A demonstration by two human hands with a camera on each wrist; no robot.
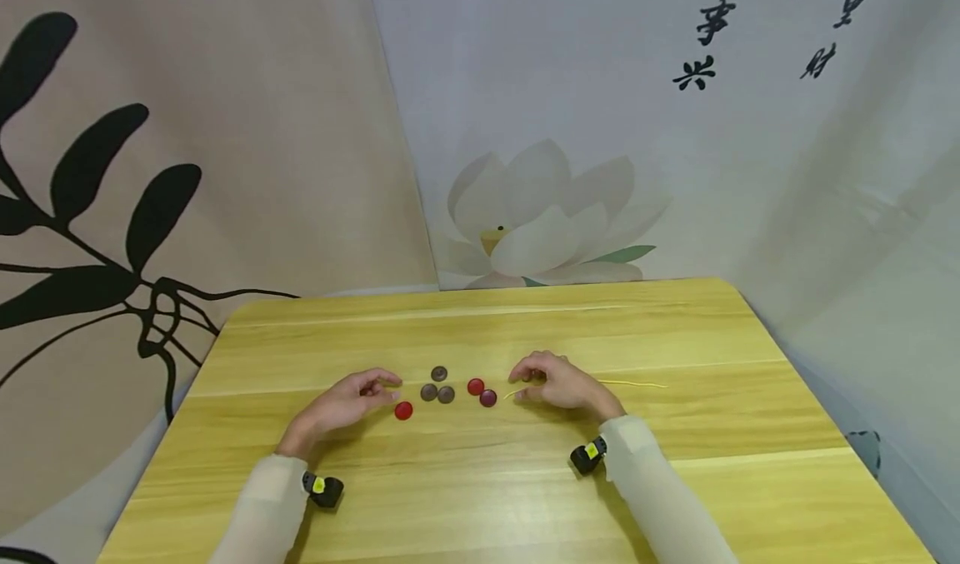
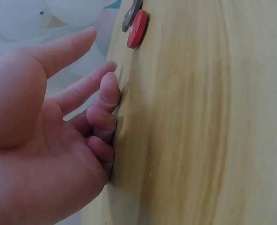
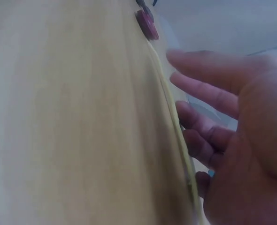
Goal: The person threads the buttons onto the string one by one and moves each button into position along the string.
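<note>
My left hand (image 1: pixel 348 401) rests with its little-finger side on the table, thumb and index apart, nothing between them. Just right of its fingertips lies a red button (image 1: pixel 403 411), also seen in the left wrist view. Three grey-brown buttons (image 1: pixel 446 395) form a small cluster at the middle. Beside them a second red button (image 1: pixel 476 386) sits against a dark red button (image 1: pixel 488 397). Over a thin yellow cord (image 1: pixel 633 383) is my right hand (image 1: pixel 564 383), its thumb apart from its loosely bent fingers. In the right wrist view the cord (image 3: pixel 169 96) runs along the table beside the fingertips.
The wooden table (image 1: pixel 480 489) has rounded far corners. Behind it hangs a pale cloth (image 1: pixel 525 89) printed with a lotus, dark leaves and black characters. Small black cameras (image 1: pixel 324 491) are strapped at both wrists, over pale sleeves.
</note>
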